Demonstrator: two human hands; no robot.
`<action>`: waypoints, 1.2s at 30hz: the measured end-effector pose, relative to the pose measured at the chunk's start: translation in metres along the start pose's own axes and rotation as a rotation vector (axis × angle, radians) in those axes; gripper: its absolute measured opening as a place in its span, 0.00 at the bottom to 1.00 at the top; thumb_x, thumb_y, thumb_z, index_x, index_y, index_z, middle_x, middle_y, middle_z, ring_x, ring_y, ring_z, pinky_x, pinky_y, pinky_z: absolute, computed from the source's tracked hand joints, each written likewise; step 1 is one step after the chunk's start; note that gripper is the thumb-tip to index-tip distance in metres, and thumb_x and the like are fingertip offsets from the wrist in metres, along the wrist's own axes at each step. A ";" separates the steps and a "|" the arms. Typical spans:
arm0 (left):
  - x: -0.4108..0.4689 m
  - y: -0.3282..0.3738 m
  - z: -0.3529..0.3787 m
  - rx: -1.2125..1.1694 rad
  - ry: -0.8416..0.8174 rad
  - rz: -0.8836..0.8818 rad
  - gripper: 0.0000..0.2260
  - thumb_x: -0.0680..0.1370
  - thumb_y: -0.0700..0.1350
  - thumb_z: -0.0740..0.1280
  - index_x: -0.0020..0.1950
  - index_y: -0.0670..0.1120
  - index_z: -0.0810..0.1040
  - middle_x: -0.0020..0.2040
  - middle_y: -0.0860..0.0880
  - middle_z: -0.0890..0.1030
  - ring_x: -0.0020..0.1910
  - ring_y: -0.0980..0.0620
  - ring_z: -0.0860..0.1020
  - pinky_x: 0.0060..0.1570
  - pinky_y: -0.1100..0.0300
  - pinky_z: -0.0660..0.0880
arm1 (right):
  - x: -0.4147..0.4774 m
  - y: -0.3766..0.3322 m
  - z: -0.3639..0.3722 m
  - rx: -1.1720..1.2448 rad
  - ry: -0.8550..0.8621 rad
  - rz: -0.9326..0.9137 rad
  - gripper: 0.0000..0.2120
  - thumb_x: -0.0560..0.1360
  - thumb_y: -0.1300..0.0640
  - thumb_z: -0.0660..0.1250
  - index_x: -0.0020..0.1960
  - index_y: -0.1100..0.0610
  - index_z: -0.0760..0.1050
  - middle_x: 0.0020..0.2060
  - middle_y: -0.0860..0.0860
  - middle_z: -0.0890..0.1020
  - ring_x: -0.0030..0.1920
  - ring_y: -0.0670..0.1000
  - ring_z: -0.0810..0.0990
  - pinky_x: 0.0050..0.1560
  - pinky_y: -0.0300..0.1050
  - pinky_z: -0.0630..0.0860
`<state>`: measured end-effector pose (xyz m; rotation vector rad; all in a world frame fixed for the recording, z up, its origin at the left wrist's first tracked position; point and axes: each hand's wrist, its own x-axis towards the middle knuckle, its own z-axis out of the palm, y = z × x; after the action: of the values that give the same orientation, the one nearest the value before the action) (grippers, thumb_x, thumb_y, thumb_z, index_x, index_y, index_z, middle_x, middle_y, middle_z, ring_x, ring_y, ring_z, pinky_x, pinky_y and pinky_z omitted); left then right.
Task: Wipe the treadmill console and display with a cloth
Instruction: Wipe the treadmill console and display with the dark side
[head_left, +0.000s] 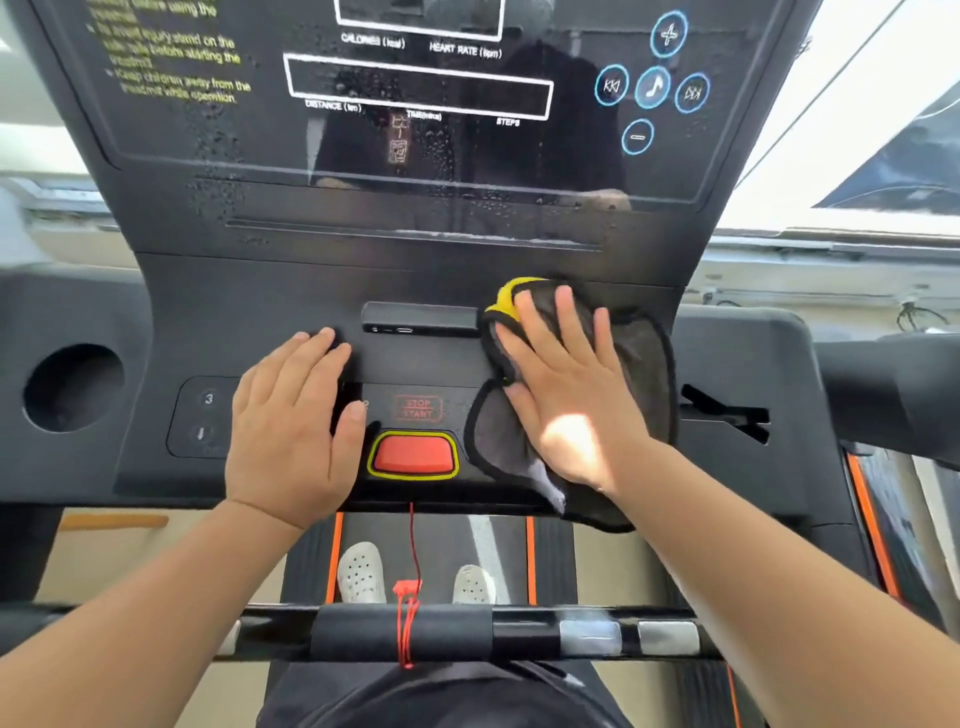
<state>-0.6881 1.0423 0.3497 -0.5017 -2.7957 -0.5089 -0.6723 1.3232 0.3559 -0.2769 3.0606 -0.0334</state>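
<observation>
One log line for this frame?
wiping console | right hand flat on cloth, beside red button | left hand flat on console | display spotted with droplets

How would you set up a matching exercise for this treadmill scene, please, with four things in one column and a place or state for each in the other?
Things:
1 left hand
2 right hand
3 red button
4 display

Places or states:
A speckled with droplets
B flat on the cloth
C between the two hands
D flat on the bare console

Pairs: 1-D, 2-B, 3-C, 4-A.
</observation>
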 end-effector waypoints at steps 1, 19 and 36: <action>0.000 0.000 0.000 0.000 0.001 0.001 0.25 0.80 0.51 0.55 0.69 0.38 0.76 0.70 0.39 0.76 0.71 0.37 0.72 0.70 0.40 0.65 | -0.002 -0.002 0.001 -0.002 -0.004 -0.048 0.29 0.82 0.44 0.48 0.81 0.50 0.62 0.84 0.51 0.55 0.83 0.61 0.47 0.79 0.65 0.42; -0.001 0.001 0.002 -0.006 0.006 -0.011 0.26 0.80 0.52 0.54 0.69 0.38 0.75 0.71 0.40 0.75 0.72 0.37 0.71 0.71 0.43 0.62 | -0.093 -0.047 0.012 0.069 -0.008 -0.077 0.29 0.75 0.50 0.54 0.75 0.50 0.70 0.80 0.50 0.66 0.79 0.57 0.63 0.79 0.58 0.53; -0.001 0.000 0.000 -0.010 0.014 -0.007 0.25 0.80 0.52 0.54 0.69 0.38 0.75 0.71 0.39 0.75 0.72 0.37 0.70 0.72 0.43 0.61 | -0.093 -0.019 0.013 0.071 -0.026 0.014 0.29 0.78 0.45 0.54 0.78 0.49 0.68 0.81 0.50 0.64 0.81 0.60 0.60 0.78 0.63 0.60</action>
<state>-0.6874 1.0419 0.3491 -0.4887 -2.7841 -0.5261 -0.5762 1.3208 0.3493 -0.2502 3.0276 -0.1367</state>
